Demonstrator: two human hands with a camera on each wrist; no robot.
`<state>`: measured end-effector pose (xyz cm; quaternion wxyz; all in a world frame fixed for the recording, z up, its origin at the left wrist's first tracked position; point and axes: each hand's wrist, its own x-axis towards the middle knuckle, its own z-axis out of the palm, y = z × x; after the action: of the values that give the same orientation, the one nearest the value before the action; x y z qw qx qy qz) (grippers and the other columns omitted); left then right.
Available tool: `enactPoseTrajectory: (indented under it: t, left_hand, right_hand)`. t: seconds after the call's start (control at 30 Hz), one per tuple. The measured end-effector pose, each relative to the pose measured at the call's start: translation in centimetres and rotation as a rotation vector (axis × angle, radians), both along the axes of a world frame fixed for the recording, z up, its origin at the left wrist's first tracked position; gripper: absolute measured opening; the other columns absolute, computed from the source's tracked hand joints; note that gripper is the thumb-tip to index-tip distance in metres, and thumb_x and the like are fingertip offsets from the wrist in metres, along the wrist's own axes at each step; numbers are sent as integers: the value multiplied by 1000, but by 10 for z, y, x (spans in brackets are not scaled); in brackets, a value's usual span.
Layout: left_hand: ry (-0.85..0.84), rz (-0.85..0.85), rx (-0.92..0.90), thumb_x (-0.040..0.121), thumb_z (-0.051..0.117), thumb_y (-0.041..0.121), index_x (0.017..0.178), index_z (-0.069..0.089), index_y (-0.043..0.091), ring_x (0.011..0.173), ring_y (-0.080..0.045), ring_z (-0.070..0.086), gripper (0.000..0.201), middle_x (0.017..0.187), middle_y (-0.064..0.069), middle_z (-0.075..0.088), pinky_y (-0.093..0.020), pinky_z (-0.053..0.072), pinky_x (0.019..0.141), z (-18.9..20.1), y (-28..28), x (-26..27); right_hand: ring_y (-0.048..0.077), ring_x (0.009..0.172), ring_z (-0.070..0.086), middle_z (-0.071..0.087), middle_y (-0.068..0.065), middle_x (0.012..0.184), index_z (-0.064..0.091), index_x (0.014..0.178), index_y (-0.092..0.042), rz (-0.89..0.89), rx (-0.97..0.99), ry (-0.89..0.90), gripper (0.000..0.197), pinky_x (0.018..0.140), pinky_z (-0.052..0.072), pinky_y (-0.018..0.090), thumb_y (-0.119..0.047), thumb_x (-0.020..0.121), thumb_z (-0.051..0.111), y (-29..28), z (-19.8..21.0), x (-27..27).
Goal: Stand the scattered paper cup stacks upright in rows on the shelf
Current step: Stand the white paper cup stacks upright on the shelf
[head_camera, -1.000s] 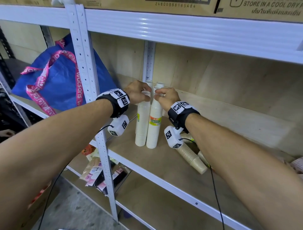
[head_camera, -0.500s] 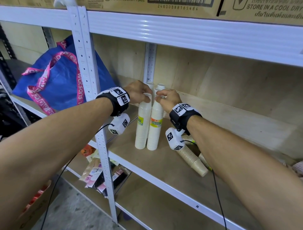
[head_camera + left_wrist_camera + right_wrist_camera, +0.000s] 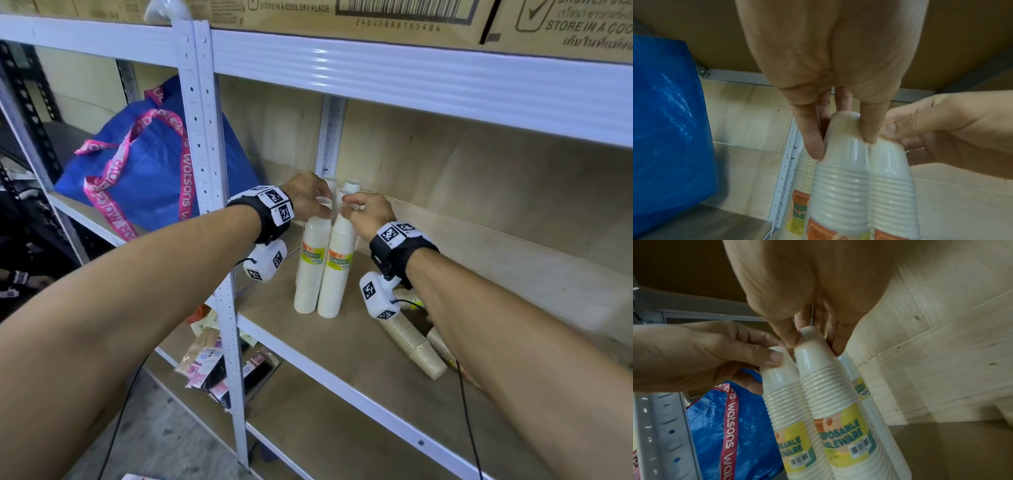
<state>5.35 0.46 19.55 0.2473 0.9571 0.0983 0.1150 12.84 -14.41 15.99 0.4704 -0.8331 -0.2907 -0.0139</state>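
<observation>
Two wrapped stacks of white cups stand upright side by side near the left end of the shelf (image 3: 359,346). My left hand (image 3: 322,205) (image 3: 842,146) pinches the top of the left stack (image 3: 309,270) (image 3: 838,186) between thumb and fingers. My right hand (image 3: 349,209) (image 3: 813,347) pinches the top of the right stack (image 3: 337,274) (image 3: 828,394) the same way. The two stacks touch along their sides. Close behind them stand further white stacks (image 3: 352,185) (image 3: 856,382), mostly hidden. Brown cup stacks (image 3: 411,339) lie on their sides under my right forearm.
A white perforated upright post (image 3: 219,240) stands just left of the stacks, with a blue bag (image 3: 147,164) beyond it. The upper shelf beam (image 3: 411,75) hangs above with cardboard boxes on it. Packets (image 3: 212,370) lie on the lower shelf.
Both hands have stayed on the tops of the two front stacks, which remain upright in place. Only my viewpoint has shifted slightly.
</observation>
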Motion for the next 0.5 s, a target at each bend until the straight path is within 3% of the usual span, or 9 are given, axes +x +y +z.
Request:
enactPoseTrajectory:
  t: [0.17,0.33,0.5]
  left_hand:
    - [27,-25,-21,81,73,22,126,62,19,116,-20,55,47,126,-1,58,-28,46,89,-1,0,1]
    - [-1,-34,8,82,73,20,120,67,14,113,-22,58,38,122,-5,63,-30,48,87,-1,1,2]
    - [25,-50,11,84,72,21,124,63,15,118,-23,55,42,128,-5,60,-36,48,97,-1,2,3]
  right_hand:
    - [22,113,60,65,5,126,70,118,-20,-9,-3,10,31,95,44,25,-23,87,66,1,0,2]
    - [22,114,60,66,6,125,71,116,-18,-10,-6,-6,30,94,44,25,-22,87,67,1,1,3]
    - [24,110,61,67,7,120,74,109,-15,-2,12,-14,23,94,46,28,-18,88,65,-3,2,0]
